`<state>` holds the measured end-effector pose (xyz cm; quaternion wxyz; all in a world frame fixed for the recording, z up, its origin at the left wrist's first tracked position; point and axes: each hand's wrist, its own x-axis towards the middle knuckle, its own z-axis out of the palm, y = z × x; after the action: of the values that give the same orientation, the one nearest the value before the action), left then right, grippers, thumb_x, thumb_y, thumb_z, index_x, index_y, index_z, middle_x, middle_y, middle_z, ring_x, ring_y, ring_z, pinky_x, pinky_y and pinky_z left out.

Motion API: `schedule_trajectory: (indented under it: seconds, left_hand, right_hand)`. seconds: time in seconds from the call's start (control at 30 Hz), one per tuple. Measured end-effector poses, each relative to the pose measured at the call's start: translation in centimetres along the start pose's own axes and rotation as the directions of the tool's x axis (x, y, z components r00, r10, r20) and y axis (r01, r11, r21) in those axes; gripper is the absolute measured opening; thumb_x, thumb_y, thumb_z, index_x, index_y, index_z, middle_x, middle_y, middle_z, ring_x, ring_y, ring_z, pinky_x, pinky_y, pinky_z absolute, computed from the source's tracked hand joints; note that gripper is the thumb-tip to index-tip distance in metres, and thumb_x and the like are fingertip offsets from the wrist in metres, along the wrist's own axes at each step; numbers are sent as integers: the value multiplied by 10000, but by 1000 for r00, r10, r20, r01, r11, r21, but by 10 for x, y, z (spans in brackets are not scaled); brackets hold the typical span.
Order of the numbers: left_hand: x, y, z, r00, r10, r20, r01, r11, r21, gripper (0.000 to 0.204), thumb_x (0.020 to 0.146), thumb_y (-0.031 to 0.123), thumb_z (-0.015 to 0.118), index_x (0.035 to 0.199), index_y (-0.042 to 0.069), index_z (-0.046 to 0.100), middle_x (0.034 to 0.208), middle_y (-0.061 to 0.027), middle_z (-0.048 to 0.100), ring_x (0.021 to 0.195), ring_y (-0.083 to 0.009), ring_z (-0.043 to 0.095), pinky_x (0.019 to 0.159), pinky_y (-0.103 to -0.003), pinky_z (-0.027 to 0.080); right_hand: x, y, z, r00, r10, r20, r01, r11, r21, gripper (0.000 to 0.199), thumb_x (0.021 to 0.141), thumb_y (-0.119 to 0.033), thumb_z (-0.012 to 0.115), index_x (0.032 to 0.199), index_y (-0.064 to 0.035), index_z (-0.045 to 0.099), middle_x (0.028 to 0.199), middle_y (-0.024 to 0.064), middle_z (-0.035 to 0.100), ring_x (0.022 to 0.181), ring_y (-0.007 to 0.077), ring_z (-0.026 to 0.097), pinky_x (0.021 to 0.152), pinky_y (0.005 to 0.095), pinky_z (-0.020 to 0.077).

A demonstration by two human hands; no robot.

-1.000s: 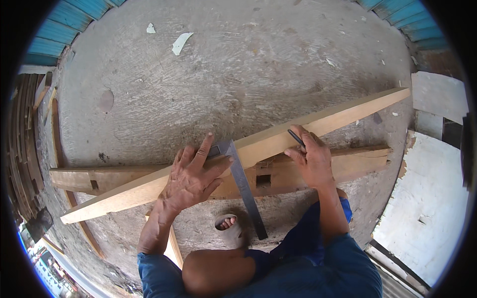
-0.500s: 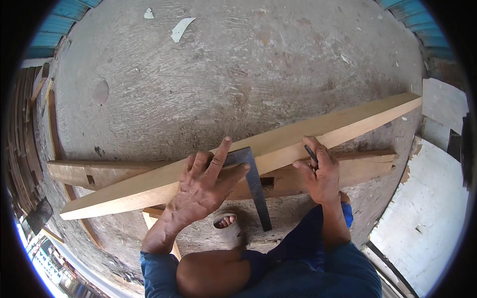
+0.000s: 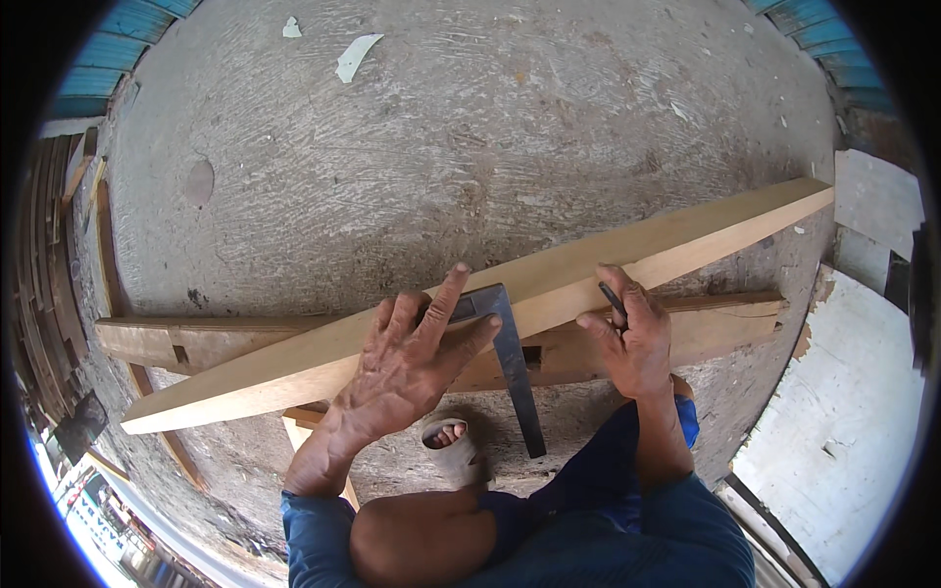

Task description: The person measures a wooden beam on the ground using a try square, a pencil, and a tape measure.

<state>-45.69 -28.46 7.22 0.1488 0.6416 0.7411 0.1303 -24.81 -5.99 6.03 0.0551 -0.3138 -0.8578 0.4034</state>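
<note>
A long pale wooden beam (image 3: 588,269) lies slantwise, its left end nearer me and its right end farther away. My left hand (image 3: 412,343) presses a metal carpenter's square (image 3: 515,363) to it, thumb and forefinger on either side of the square's stock, other fingers curled. The square's dark blade extends over the near side and past the beam towards me. Farther right, my right hand (image 3: 632,338) pinches a short dark pencil-like stick (image 3: 612,297), its fingers against the beam's near edge. Palm and fingers partly hide the square's stock.
Under the pale beam lies a darker beam (image 3: 706,338) with cut mortise holes. My sandalled foot (image 3: 453,443) is just beyond my knee. Stacked timber (image 3: 44,265) lines the left side; white boards (image 3: 833,431) stand at the right. Paper scraps (image 3: 357,57) lie on the concrete floor (image 3: 392,147).
My left hand and the square have shifted slightly right along the beam. My right hand stays almost where it was, still holding the dark stick.
</note>
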Motion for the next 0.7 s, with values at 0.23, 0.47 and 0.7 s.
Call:
schedule_trajectory:
  seconds: [0.23, 0.47, 0.7]
  left_hand:
    - [0, 0, 1, 1000, 2, -10, -2, 1000, -8, 481, 801, 213, 837, 1277, 224, 768, 1633, -185, 385, 1150, -298, 551, 937, -451, 500]
    - [1, 2, -1, 1000, -3, -12, 3, 1000, -7, 465, 800, 204, 832, 1262, 225, 774, 1609, -165, 414, 1148, -296, 551, 946, -446, 508]
    - [4, 2, -3, 1000, -7, -10, 7, 1000, -17, 445, 793, 212, 837, 1236, 222, 789, 1585, -152, 438, 1126, -283, 553, 952, -437, 517]
  right_hand:
    - [0, -1, -2, 1000, -10, -2, 10, 1000, 12, 578, 891, -167, 830, 1408, -61, 595, 1127, 193, 710, 816, 254, 747, 690, 359, 594]
    - [0, -3, -2, 1000, 11, 20, -11, 1000, 10, 580, 888, -156, 830, 1406, -50, 592, 1143, 200, 709, 861, 267, 756, 698, 355, 607]
    - [1, -2, 0, 1000, -17, -12, 18, 999, 28, 575, 890, -158, 827, 1403, -42, 593, 1140, 200, 708, 904, 281, 754, 710, 361, 612]
